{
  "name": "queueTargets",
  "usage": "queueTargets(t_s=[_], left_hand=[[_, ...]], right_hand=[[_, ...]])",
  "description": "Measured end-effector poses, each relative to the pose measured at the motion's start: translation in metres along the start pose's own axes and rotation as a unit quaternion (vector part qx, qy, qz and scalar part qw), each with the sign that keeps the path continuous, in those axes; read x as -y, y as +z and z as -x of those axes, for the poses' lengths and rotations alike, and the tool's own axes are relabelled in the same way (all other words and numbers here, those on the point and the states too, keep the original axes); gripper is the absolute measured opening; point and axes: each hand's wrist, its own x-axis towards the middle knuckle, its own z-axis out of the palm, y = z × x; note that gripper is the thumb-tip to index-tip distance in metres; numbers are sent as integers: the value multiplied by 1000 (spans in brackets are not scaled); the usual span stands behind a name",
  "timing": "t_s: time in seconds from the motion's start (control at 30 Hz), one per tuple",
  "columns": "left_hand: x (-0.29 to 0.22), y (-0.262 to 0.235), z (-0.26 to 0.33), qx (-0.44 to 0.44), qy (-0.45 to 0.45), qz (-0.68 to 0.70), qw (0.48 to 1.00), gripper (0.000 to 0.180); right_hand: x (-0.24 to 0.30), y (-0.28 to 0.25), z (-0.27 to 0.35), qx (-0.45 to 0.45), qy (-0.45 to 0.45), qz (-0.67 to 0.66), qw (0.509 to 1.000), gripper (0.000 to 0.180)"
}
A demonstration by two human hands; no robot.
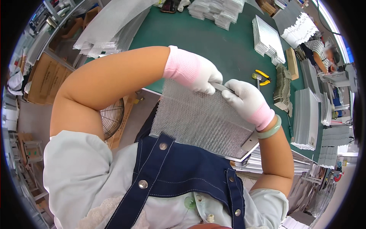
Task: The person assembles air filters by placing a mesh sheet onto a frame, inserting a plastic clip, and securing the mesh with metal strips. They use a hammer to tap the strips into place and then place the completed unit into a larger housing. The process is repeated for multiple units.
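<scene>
Wearing a white glove with a pink cuff, my left hand (202, 74) is closed on one end of a short, flat grey metal strip (222, 87). My right hand (246, 97), gloved the same way, pinches the strip's other end. Both hands are just above the far edge of a silvery metal mesh panel (198, 118), which lies tilted between my body and the green table (198, 40). A flat metal piece (249, 142) lies along the panel's near right corner. My fingers cover both ends of the strip.
Mesh sheets (114, 23) are stacked far left, with another mesh stack (219, 11) at the back. Yellow-handled pliers (263, 77), a row of grey metal pieces (282, 87) and white panels (306, 118) lie right. A fan (113, 118) stands left; a co-worker (318, 49) is far right.
</scene>
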Motion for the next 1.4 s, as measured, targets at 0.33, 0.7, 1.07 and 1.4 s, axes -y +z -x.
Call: queueTargets(t_s=[0.33, 0.7, 1.07, 1.4], left_hand=[[26, 26, 16, -102, 24, -130, 986, 33], [45, 35, 23, -190, 38, -246, 950, 32], [38, 15, 34, -26, -38, 51, 998, 29], [52, 66, 31, -283, 8, -205, 937, 38]], right_hand=[[-2, 34, -13, -65, -20, 161, 985, 42], [3, 35, -23, -48, 31, 202, 978, 44], [-3, 33, -22, -33, 16, 22, 999, 45], [-5, 64, -18, -168, -26, 238, 956, 45]])
